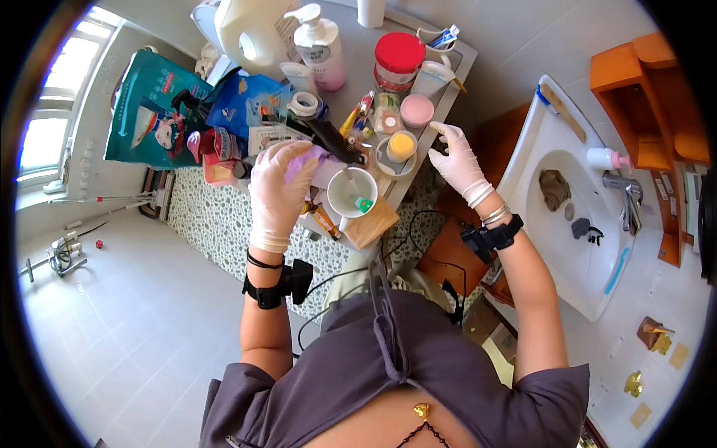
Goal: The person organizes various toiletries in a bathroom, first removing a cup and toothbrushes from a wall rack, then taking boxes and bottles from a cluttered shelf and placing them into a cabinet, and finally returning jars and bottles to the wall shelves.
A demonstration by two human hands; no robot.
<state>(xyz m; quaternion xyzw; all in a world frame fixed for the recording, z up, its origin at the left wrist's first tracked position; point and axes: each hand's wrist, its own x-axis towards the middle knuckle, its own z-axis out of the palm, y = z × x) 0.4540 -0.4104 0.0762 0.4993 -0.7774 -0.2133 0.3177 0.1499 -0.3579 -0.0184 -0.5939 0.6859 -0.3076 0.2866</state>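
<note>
White gloves cover both hands. My left hand [280, 190] is closed at the near left of the cluttered tabletop, its fingers curled around a crumpled light-purple cloth [302, 160]. Just right of it stands a white mug [340, 196] with a green-ended item and a thin handle inside. Over the table's right edge, my right hand [457, 163] has its thumb and fingers apart and holds nothing. Nearest to it are a pale cup [390, 169] with a yellow-topped jar [402, 145] in it, and a round pink-lidded container [417, 110].
Farther back are a pump bottle [320, 52], a red-lidded jar [397, 56] and a large white jug [254, 37]. A teal bag [153, 112] stands at left. A wooden block [371, 224] lies at the front edge. To the right is a washbasin [538, 224]; black cables [407, 235] hang below the table.
</note>
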